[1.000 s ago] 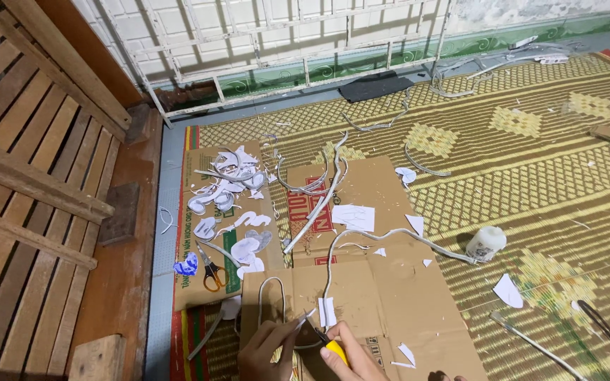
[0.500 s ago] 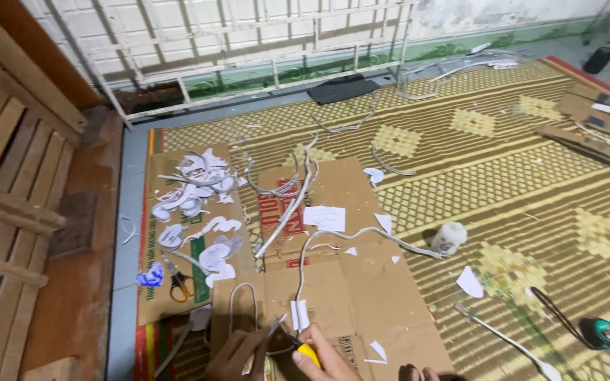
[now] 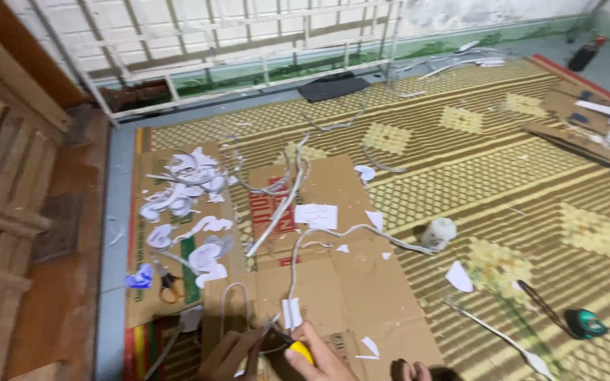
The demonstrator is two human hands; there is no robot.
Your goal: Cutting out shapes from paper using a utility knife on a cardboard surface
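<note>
Stripping a cable on cardboard

Low at the frame's edge, the right hand (image 3: 319, 353) pinched a yellow tool (image 3: 303, 351) against a white cable (image 3: 292, 268). The left hand (image 3: 231, 356) curled around the cable on the cardboard (image 3: 361, 303). Steadying the cable close beside the tool would likely help.

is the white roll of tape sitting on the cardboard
No, the white roll of tape sits on the woven mat, just off the right edge of the cardboard.
</note>
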